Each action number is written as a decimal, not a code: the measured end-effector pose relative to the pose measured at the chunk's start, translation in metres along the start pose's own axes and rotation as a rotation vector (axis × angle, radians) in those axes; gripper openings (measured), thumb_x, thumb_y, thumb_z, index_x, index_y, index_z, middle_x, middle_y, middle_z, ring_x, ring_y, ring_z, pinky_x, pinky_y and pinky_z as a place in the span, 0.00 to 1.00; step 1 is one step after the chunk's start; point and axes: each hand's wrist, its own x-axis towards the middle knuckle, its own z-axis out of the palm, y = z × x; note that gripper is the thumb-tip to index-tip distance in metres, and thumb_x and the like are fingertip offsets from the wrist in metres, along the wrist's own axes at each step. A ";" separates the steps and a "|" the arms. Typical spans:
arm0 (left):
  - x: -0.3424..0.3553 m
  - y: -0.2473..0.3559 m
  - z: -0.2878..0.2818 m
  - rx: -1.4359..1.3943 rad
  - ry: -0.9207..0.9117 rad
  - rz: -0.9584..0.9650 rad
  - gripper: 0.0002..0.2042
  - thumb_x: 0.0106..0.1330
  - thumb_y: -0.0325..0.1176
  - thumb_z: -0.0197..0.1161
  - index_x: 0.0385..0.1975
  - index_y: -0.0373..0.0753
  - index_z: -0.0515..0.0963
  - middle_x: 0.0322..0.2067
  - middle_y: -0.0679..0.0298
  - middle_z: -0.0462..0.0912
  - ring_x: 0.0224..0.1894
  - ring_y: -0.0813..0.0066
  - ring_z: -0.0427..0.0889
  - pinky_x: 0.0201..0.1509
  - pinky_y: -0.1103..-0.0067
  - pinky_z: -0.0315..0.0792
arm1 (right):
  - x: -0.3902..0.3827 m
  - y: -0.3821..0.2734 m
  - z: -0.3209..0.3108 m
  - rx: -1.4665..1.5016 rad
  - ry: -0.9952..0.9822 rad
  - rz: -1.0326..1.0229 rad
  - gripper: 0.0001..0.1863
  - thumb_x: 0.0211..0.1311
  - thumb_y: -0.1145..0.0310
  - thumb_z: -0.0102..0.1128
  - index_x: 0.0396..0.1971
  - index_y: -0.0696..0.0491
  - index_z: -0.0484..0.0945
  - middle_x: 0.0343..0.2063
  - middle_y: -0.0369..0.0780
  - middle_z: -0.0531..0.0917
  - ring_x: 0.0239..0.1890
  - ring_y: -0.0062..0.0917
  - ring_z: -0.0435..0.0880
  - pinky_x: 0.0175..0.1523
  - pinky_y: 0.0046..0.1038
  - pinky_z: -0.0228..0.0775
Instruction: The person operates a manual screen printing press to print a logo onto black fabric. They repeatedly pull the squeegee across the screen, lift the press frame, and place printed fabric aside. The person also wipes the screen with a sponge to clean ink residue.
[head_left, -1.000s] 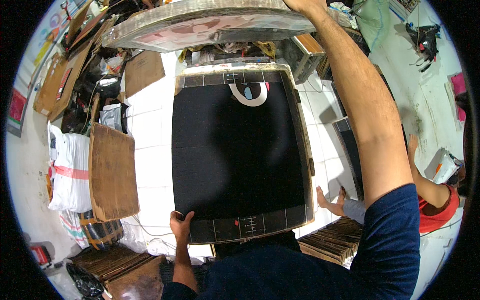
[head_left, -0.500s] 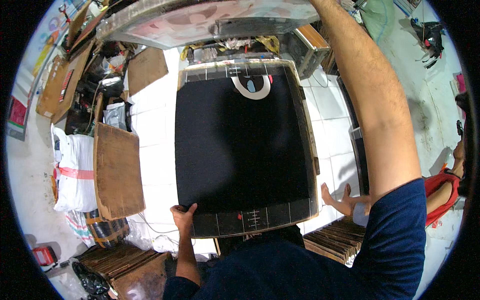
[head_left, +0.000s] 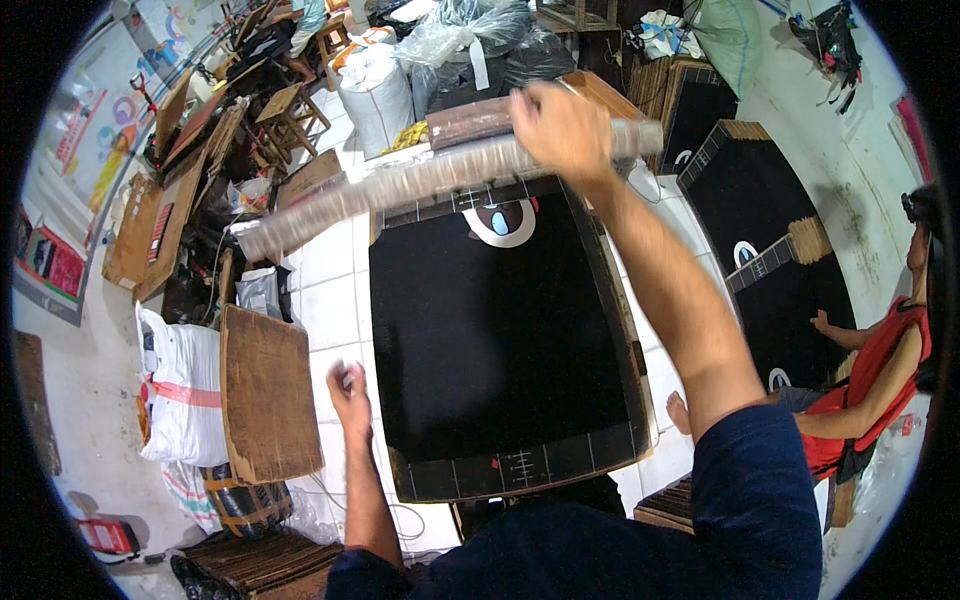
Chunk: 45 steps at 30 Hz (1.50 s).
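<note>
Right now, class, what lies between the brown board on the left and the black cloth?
The person's left hand shows between them in the head view, with white floor tiles behind it.

The head camera looks steeply down and forward from above the person's dark shirt (head_left: 580, 550), with the black cloth (head_left: 500, 345) near and about mid-picture; its wide fisheye view also takes in the white floor (head_left: 335, 310) and, farther ahead, a white sack (head_left: 372, 92).

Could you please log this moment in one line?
right hand: holding frame; left hand: empty; frame: above board; black sheet: on board
</note>
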 end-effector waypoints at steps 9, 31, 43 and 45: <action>-0.002 0.015 0.094 -0.587 0.080 -0.668 0.33 0.75 0.70 0.40 0.62 0.49 0.71 0.49 0.59 0.82 0.44 0.58 0.82 0.33 0.64 0.79 | -0.238 0.050 0.053 0.083 -0.384 0.195 0.24 0.58 0.58 0.69 0.53 0.51 0.80 0.48 0.44 0.80 0.55 0.40 0.77 0.59 0.42 0.67; 0.001 -0.114 0.101 0.683 0.585 0.109 0.35 0.80 0.49 0.50 0.71 0.22 0.57 0.69 0.31 0.63 0.71 0.36 0.63 0.75 0.56 0.57 | -0.042 0.151 0.297 -0.140 -0.570 -0.267 0.19 0.51 0.61 0.79 0.42 0.49 0.82 0.39 0.38 0.88 0.48 0.35 0.87 0.53 0.41 0.72; -0.001 -0.116 0.098 0.655 0.551 -0.053 0.32 0.79 0.47 0.50 0.67 0.21 0.63 0.62 0.31 0.71 0.63 0.34 0.72 0.67 0.55 0.64 | -0.105 0.133 0.264 -0.220 -0.648 -0.223 0.18 0.50 0.65 0.77 0.41 0.48 0.81 0.35 0.38 0.85 0.46 0.36 0.85 0.51 0.42 0.72; -0.001 -0.116 0.097 0.675 0.558 0.020 0.33 0.79 0.49 0.50 0.67 0.20 0.63 0.61 0.30 0.71 0.62 0.34 0.73 0.67 0.54 0.64 | -0.136 0.116 0.229 -0.219 -0.640 -0.207 0.19 0.48 0.67 0.78 0.40 0.49 0.81 0.35 0.40 0.85 0.43 0.37 0.85 0.50 0.43 0.71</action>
